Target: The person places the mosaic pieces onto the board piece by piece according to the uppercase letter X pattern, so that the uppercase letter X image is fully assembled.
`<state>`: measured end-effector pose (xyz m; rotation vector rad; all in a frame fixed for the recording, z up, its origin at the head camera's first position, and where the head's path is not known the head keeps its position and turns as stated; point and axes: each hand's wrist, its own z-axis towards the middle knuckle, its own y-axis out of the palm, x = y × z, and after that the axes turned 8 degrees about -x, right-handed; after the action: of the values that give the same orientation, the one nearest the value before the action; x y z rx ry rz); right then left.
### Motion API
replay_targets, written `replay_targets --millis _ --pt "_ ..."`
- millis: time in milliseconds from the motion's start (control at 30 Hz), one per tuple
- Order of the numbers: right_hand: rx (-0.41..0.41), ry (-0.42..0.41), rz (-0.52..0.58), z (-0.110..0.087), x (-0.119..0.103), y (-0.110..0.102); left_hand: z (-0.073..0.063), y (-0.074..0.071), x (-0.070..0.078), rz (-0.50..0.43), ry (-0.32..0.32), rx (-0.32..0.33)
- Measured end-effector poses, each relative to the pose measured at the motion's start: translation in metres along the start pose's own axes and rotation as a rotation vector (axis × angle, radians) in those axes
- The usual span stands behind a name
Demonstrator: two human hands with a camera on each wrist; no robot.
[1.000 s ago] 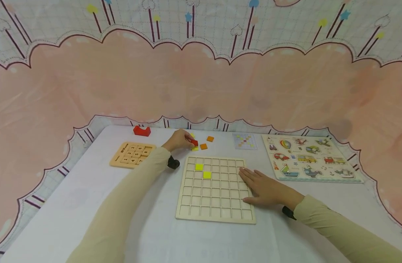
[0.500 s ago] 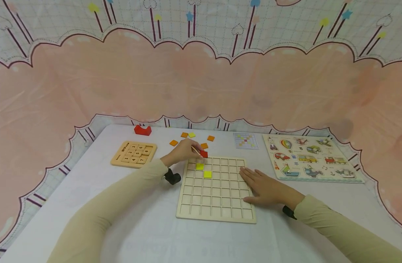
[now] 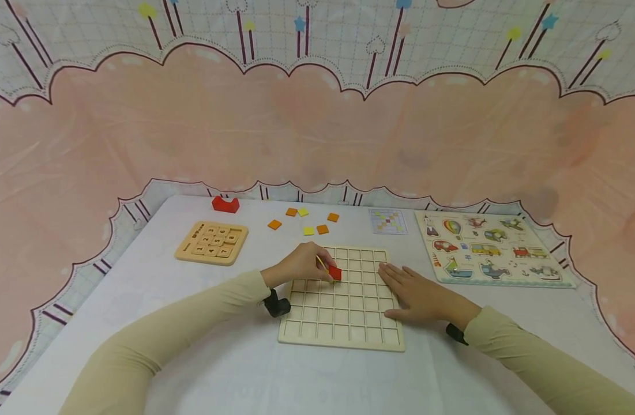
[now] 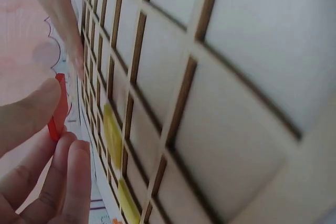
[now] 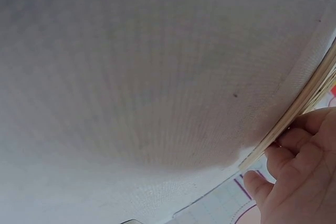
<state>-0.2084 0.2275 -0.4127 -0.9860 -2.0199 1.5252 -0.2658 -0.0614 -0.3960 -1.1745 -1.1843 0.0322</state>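
My left hand, farther over the grid board than half a second ago, pinches the red tile at its four o'clock, over the board's twelve-o'clock half, my straight-fingered right hand resting at three o'clock.

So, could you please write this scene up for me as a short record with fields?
Left hand: pinches a red square tile above the wooden grid board
Right hand: rests on the board's right edge
Tiles in cells: two seated yellow tiles, seen in the left wrist view
Tiles behind board: four orange tiles, two loose yellow tiles
Left side: number sliding puzzle, with a notched red block behind it
Right side: colored-grid pattern card, then a transport picture puzzle
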Motion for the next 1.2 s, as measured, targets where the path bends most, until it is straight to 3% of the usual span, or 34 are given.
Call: replay_targets --millis 433,533,667,900,1200 --pt "0.016 -0.01 0.007 -0.001 -0.001 -0.001 0.006 0.018 0.007 0.009 -0.052 -0.016" --pt "0.008 -0.007 0.009 -0.001 -0.001 -0.001 0.007 0.02 0.009 0.048 -0.052 -0.019" --pt "0.006 -0.006 0.011 -0.001 -0.002 -0.001 0.007 0.021 0.011 0.098 -0.043 -0.019" --pt "0.009 -0.005 -0.001 -0.001 -0.001 -0.001 0.007 0.019 0.012 0.098 -0.064 -0.031" --pt "0.007 -0.001 0.007 -0.001 -0.002 0.0 0.007 0.019 0.012 0.137 -0.045 -0.062"
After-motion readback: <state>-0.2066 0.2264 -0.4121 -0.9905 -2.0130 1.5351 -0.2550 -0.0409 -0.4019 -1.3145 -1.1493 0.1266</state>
